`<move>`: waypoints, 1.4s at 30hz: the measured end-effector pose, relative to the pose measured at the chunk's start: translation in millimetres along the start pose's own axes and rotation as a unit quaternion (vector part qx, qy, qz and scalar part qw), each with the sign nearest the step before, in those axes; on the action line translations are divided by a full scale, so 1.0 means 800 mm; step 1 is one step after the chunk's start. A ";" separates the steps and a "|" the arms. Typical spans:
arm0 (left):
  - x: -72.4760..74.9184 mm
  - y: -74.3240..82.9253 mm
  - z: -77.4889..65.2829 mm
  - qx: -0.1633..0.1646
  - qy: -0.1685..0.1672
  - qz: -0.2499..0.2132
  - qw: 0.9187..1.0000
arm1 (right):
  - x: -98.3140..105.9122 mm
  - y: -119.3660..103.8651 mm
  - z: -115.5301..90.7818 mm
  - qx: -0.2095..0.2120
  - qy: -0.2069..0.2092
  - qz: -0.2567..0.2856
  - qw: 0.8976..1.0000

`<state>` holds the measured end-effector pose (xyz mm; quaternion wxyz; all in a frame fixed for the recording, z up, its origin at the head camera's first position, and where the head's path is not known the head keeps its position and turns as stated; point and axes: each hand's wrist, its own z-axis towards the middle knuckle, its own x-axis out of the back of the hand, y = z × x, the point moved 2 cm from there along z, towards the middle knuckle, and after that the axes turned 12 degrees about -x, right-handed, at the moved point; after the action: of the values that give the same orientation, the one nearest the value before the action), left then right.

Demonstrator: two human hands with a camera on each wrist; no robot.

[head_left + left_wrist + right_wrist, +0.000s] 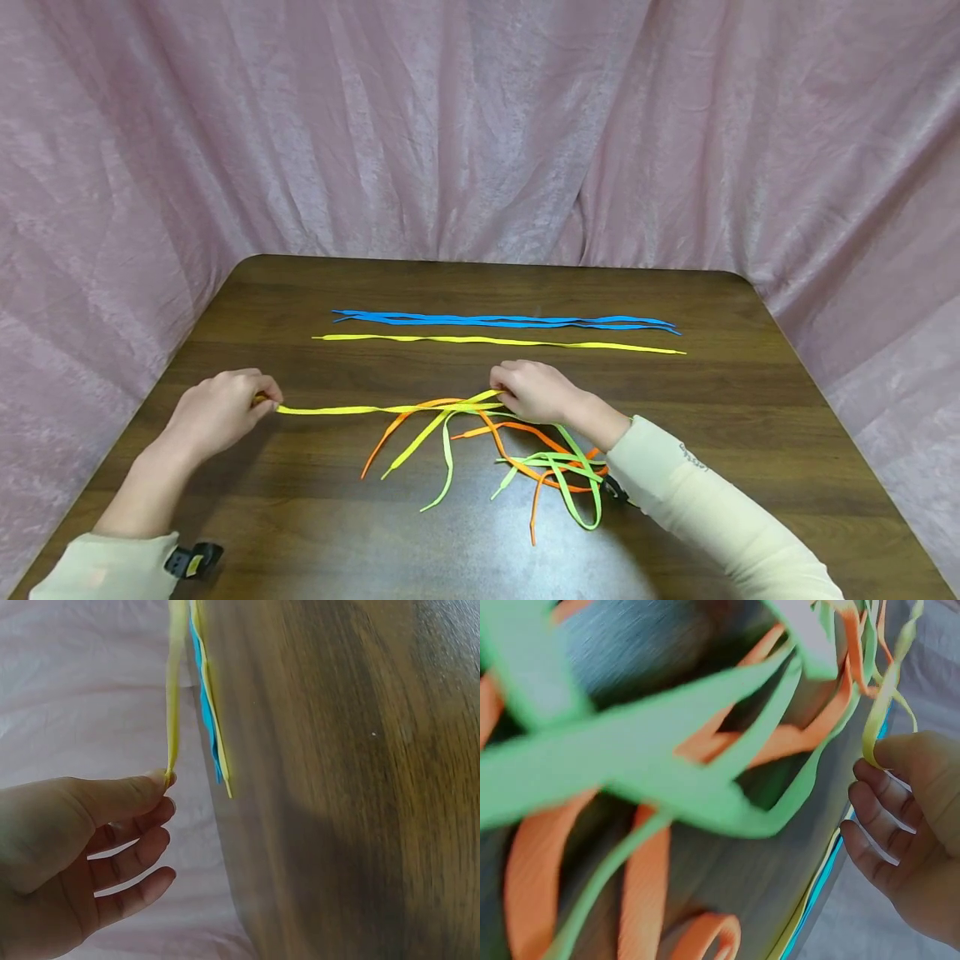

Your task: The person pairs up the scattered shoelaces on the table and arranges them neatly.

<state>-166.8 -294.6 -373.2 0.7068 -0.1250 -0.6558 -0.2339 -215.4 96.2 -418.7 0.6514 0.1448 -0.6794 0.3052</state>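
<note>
In the head view my left hand point(221, 412) pinches one end of a flat yellow shoelace point(330, 410), which stretches nearly straight across to my right hand point(536, 392). Thumb and forefinger of the right hand grip the same yellow lace, and a free yellow tail hangs back down to the left from there. In the left wrist view the lace point(172, 712) rises from the thumb tip while the other fingers are loosely bent. Orange laces point(386, 437) and light green laces point(448, 467) lie tangled below and beside the right hand.
Blue laces point(622, 319) lie side by side, straight, toward the back of the brown wooden table point(300, 517). A second yellow lace point(487, 340) is laid parallel in front of them. Pink curtains point(480, 125) surround the table's back and sides.
</note>
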 end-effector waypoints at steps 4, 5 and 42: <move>-0.002 -0.003 -0.001 0.004 -0.006 -0.001 1.000 | 0.003 0.011 -0.009 -0.014 0.002 0.003 1.000; -0.002 -0.003 -0.001 0.004 -0.006 -0.002 1.000 | 0.003 0.013 -0.011 -0.016 0.004 0.004 1.000; -0.019 -0.032 0.000 0.006 0.004 -0.010 1.000 | 0.054 0.112 -0.079 -0.085 0.108 0.030 0.990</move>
<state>-179.9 -314.1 -391.8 0.7074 -0.1130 -0.6560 -0.2377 -222.6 212.2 -399.4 0.7213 0.0342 -0.6328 0.2794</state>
